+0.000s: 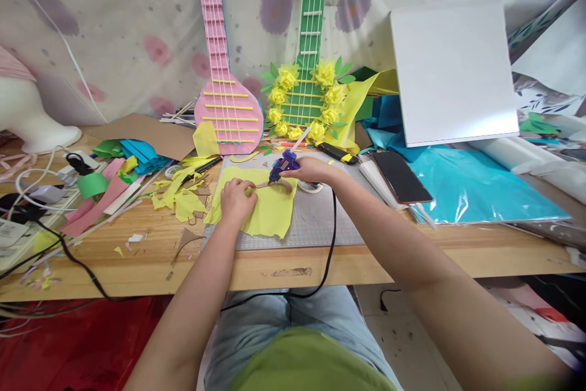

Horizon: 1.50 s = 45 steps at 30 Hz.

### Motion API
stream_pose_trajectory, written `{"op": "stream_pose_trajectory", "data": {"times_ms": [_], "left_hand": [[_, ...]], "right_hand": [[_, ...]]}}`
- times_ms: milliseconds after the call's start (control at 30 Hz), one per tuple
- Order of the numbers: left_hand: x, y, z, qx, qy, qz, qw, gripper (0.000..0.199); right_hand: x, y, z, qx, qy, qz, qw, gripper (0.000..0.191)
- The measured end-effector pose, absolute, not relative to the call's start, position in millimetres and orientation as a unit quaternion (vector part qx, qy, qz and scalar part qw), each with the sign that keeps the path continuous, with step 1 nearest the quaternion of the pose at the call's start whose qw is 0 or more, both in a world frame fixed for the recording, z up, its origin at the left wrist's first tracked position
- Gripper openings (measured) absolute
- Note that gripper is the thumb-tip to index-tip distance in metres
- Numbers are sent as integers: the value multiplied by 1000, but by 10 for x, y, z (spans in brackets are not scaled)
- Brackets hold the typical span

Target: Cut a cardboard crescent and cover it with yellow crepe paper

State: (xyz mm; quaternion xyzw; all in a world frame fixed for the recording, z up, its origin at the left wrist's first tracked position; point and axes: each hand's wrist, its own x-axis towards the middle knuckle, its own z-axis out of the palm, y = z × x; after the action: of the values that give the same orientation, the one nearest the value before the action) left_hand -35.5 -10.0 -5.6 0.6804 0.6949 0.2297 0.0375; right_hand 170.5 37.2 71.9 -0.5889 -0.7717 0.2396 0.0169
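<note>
A sheet of yellow crepe paper lies on the grey cutting mat. Across its upper part runs a thin curved strip of brown cardboard. My right hand is closed round a dark blue glue gun, its nozzle pointing down at the strip and a white glue stick rising from its back. My left hand rests on the paper at the strip's left end, fingers bent together; whether they pinch the strip is hidden. The gun's black cord hangs over the table edge.
Behind the mat stand a pink paper guitar and a green one with yellow flowers. Yellow scraps and a power strip lie left. To the right are a utility knife, a phone, blue wrapped paper and a white board.
</note>
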Motion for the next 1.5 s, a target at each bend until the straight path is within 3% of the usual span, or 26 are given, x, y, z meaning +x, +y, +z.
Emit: {"op": "stream_pose_trajectory", "data": {"times_ms": [633, 867, 1067, 1333, 1500], "left_hand": [[-341, -105, -49, 676, 695, 240, 40, 25], [-305, -68, -34, 674, 693, 247, 67, 30], [-274, -19, -62, 684, 684, 241, 76, 35], [-291, -17, -52, 672, 692, 247, 93, 30], [-331, -16, -61, 670, 691, 252, 96, 25]], "right_hand": [[1920, 386, 695, -602, -752, 265, 39, 49], [1987, 315, 795, -576, -741, 333, 97, 46], [2213, 268, 721, -579, -696, 369, 210, 42], [2342, 155, 615, -617, -679, 335, 214, 43], [2491, 205, 436, -682, -603, 277, 310, 46]]}}
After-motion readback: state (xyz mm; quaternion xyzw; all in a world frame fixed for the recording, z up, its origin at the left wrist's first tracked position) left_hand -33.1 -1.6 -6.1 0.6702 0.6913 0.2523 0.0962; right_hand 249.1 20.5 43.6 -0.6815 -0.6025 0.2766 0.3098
